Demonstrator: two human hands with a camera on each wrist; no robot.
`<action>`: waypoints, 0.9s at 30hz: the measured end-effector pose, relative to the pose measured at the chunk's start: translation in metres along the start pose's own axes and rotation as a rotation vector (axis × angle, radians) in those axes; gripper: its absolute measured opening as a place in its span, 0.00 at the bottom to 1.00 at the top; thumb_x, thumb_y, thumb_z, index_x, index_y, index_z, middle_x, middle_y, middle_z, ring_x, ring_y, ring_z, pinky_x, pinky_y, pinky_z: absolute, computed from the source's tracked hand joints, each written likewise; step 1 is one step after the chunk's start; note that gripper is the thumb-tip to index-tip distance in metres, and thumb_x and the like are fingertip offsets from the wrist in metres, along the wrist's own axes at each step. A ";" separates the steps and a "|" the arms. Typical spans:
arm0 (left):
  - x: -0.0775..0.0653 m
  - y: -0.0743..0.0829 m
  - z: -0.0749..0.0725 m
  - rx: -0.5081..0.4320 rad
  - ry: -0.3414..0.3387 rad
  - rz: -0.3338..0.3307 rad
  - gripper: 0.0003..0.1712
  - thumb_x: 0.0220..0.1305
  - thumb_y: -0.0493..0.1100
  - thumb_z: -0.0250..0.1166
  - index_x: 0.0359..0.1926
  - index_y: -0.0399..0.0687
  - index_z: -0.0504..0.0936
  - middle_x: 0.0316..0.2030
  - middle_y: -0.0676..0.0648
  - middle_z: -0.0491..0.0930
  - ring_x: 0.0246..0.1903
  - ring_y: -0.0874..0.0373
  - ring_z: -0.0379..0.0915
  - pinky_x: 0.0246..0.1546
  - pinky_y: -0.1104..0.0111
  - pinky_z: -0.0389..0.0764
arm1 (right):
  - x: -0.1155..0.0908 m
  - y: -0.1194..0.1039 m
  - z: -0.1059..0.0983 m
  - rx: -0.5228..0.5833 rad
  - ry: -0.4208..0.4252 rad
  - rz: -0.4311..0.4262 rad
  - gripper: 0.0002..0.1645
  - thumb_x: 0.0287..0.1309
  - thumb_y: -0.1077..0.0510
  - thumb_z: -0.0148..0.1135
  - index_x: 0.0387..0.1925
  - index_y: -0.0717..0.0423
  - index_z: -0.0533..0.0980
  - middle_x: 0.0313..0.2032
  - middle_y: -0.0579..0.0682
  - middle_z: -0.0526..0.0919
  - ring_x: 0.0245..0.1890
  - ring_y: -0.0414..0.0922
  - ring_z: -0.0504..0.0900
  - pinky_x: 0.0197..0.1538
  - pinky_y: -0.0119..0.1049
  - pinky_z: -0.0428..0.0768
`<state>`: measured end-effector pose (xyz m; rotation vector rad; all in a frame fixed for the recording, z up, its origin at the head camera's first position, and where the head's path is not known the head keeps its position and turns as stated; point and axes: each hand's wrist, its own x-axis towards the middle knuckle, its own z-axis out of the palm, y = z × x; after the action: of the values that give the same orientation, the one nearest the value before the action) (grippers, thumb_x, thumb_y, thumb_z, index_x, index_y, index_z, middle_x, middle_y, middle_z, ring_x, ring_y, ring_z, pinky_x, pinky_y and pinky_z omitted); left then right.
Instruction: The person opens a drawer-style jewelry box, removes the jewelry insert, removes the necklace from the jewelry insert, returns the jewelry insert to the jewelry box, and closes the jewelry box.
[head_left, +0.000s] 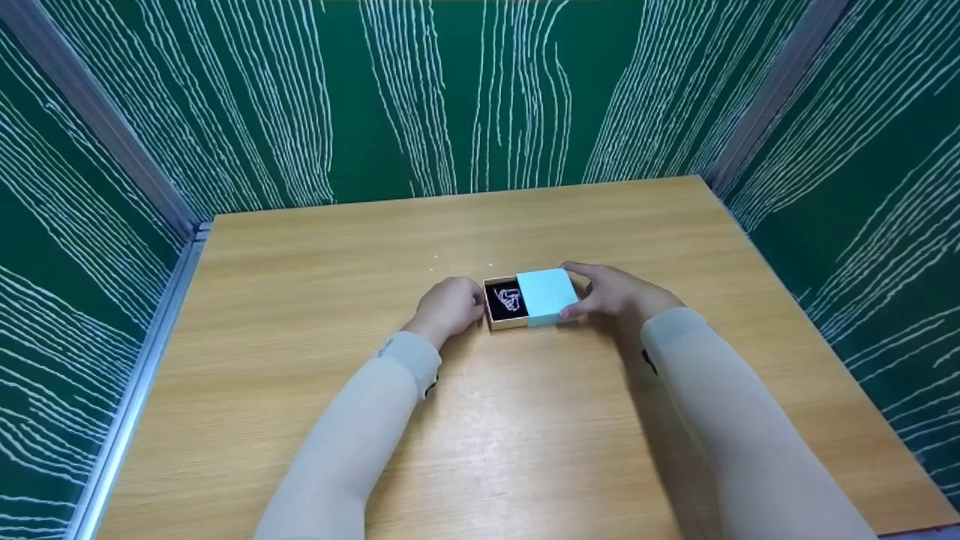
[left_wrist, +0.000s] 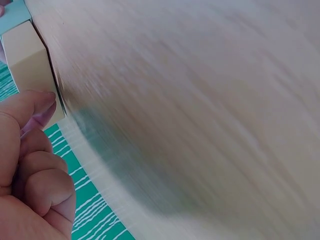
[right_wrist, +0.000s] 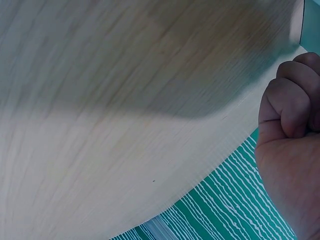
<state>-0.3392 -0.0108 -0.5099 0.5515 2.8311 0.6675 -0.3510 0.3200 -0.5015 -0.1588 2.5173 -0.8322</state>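
A small slide-open box lies mid-table in the head view. Its light blue sleeve [head_left: 547, 294] is pushed right, baring the tan inner tray [head_left: 505, 324] with its black lining and a silver chain [head_left: 510, 298]. My left hand [head_left: 457, 301] pinches the tray's left end; the left wrist view shows the thumb [left_wrist: 31, 102] against the tan tray end [left_wrist: 30, 60], with the other fingers curled. My right hand [head_left: 600, 292] grips the blue sleeve, thumb on its near side and fingers on its far side. In the right wrist view only curled knuckles [right_wrist: 292, 115] show.
The wooden table [head_left: 480, 420] is boxed in by green walls with white wavy lines [head_left: 480, 90] at the back and both sides. Metal posts [head_left: 97, 112] stand at the back corners. Both forearms wear beige sleeves [head_left: 352, 442].
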 end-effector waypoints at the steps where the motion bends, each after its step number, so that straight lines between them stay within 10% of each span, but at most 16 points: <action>1: -0.001 0.000 0.000 0.003 0.003 -0.001 0.12 0.80 0.43 0.67 0.37 0.49 0.93 0.41 0.48 0.92 0.43 0.49 0.85 0.54 0.52 0.88 | 0.000 0.000 0.000 -0.005 0.001 -0.003 0.78 0.47 0.23 0.86 0.92 0.31 0.53 0.93 0.56 0.50 0.93 0.65 0.45 0.89 0.76 0.44; 27: 0.017 -0.024 0.011 0.035 0.030 0.028 0.12 0.73 0.45 0.69 0.29 0.55 0.92 0.33 0.52 0.91 0.37 0.51 0.84 0.45 0.52 0.87 | -0.001 0.001 0.000 0.015 -0.010 -0.004 0.78 0.49 0.26 0.87 0.92 0.31 0.52 0.93 0.57 0.49 0.92 0.65 0.46 0.89 0.75 0.45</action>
<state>-0.3590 -0.0195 -0.5326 0.5931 2.8736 0.6375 -0.3505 0.3210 -0.5014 -0.1626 2.5016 -0.8503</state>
